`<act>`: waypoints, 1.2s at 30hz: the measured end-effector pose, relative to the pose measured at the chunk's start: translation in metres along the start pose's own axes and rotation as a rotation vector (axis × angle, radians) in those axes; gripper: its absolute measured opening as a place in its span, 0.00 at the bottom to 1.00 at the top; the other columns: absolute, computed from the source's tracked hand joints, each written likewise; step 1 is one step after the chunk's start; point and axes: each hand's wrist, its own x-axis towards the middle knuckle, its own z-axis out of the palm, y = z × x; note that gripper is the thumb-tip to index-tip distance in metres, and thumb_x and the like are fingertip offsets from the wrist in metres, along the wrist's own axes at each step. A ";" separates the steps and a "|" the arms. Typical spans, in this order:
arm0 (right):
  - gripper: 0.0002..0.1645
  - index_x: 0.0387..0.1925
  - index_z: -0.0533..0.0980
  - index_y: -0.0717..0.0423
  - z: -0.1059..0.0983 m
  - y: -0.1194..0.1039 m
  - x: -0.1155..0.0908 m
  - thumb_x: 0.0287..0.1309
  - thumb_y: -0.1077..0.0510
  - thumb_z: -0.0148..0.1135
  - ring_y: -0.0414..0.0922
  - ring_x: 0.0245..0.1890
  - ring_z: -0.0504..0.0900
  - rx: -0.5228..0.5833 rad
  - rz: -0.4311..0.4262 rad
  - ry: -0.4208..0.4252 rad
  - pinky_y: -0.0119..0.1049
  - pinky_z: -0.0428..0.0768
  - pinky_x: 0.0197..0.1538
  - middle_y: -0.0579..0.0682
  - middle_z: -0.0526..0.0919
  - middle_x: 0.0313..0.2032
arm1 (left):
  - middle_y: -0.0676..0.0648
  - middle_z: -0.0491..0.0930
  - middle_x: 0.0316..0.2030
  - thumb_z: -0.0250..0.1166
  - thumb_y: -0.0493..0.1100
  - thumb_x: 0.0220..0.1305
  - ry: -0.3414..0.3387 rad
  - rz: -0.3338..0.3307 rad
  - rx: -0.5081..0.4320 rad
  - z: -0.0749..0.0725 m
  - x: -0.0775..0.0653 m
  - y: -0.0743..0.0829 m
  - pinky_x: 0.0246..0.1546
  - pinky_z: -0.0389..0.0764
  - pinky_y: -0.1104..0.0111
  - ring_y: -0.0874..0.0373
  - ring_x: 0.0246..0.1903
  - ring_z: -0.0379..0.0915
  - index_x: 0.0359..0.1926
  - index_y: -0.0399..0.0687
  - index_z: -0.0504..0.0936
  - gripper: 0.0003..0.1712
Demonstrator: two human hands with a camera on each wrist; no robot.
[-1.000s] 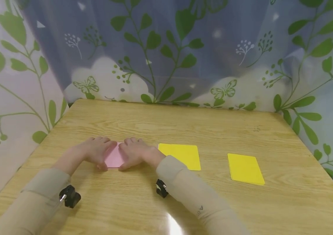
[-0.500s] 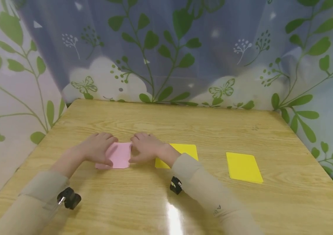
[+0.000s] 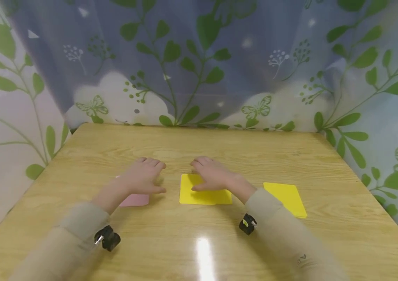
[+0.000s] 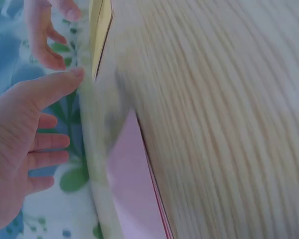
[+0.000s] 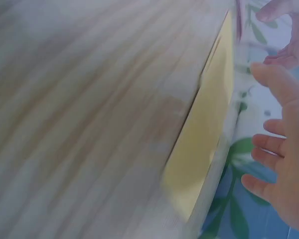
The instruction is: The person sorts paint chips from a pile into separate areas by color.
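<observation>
Count on the counter [image 3: 163,242]: one pink stack [image 3: 135,200], two yellow stacks, all lying flat in a rough row. Pink at the left, middle yellow stack [image 3: 206,197] near the centre, right yellow stack [image 3: 286,199] at the right, a gap between each.

Hands: two, both spread, nothing pinched in either. Left hand [image 3: 139,177] is above the pink stack and hides much of it in the head view; fingers reach forward, thumb held apart from them. Left wrist view puts that hand clear of the stack. Right hand [image 3: 216,175] is over the middle yellow stack — thumb apart as well, fingers past the stack's far edge. Right wrist view shows the hand clear of the yellow. The two hands face each other across a gap, not touching.

Stacks: layered edges show on the pink one in the left wrist view; sheet count can't be read. Middle yellow has a small step along its near edge, so layers don't line up there; count also unreadable. Right yellow sits turned a little, one part hidden by the right sleeve [image 3: 293,238].

Also two black wrist mounts, one per arm: left mount [image 3: 107,238], right mount [image 3: 248,224]. Left sleeve [image 3: 62,238] matches the right, beige. Behind the counter, one leaf-print curtain [image 3: 220,93] — blue and white, green leaves.
</observation>
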 end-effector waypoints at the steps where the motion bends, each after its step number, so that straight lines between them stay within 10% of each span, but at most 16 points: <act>1: 0.48 0.65 0.58 0.64 0.001 0.004 -0.004 0.53 0.39 0.62 0.55 0.64 0.57 -0.002 -0.007 0.000 0.50 0.57 0.64 0.60 0.60 0.64 | 0.40 0.73 0.52 0.65 0.64 0.50 0.012 0.010 0.010 0.001 0.003 0.003 0.57 0.62 0.48 0.43 0.55 0.66 0.55 0.38 0.70 0.41; 17: 0.59 0.65 0.56 0.65 0.008 0.042 -0.061 0.43 0.33 0.66 0.57 0.64 0.56 0.025 -0.007 -0.116 0.53 0.60 0.62 0.61 0.58 0.64 | 0.42 0.67 0.58 0.57 0.75 0.47 -0.078 0.075 0.017 0.018 0.050 0.059 0.60 0.59 0.54 0.47 0.59 0.60 0.61 0.39 0.65 0.52; 36: 0.52 0.64 0.59 0.65 0.012 0.050 -0.063 0.48 0.35 0.63 0.57 0.62 0.60 0.051 -0.001 -0.117 0.53 0.64 0.60 0.63 0.60 0.62 | 0.44 0.67 0.58 0.58 0.73 0.49 -0.111 0.163 -0.056 0.026 0.067 0.072 0.62 0.56 0.56 0.49 0.59 0.60 0.62 0.43 0.65 0.50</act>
